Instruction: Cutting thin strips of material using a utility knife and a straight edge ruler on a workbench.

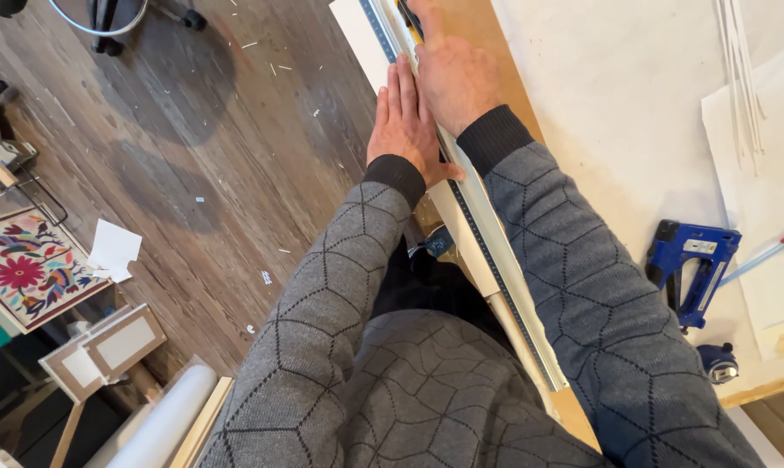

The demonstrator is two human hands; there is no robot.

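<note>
Item, far left: your floor point(193, 156) of dark wood planks, littered with small white offcuts; a patterned floral panel point(24, 269) and a small framed piece point(106, 347) rest low at that side, well apart from your work. Item, lower left: a white roll point(162, 425) lying beside your body. Item, centre: your left hand point(403, 121), laid flat, fingers straight and pressed together, palm down on the white board point(366, 39) and the near edge of the long metal straightedge point(487, 251). Item, the straightedge itself: its long axis runs diagonally from the top centre, past both your wrists, down to the table edge by your right elbow; it lies along the table's left border, on top of the white board. Item, just right of it: your right hand point(453, 74), touching the left at the thumb side and sitting a little further up the rule, fingers curled around a tool with a yellow and black body point(407, 16) at the rule's edge; the blade or tip is hidden, so you cannot tell exactly how it is pinched. Your right hand is the nearer to the tool; your left is the one bearing on the rule. Item, right: the table point(617, 104) covered in pale sheet, a blue staple gun point(691, 264) and a red-capped pen point(769, 251) near each other, thin white strips point(738, 78) at upper right.
</note>
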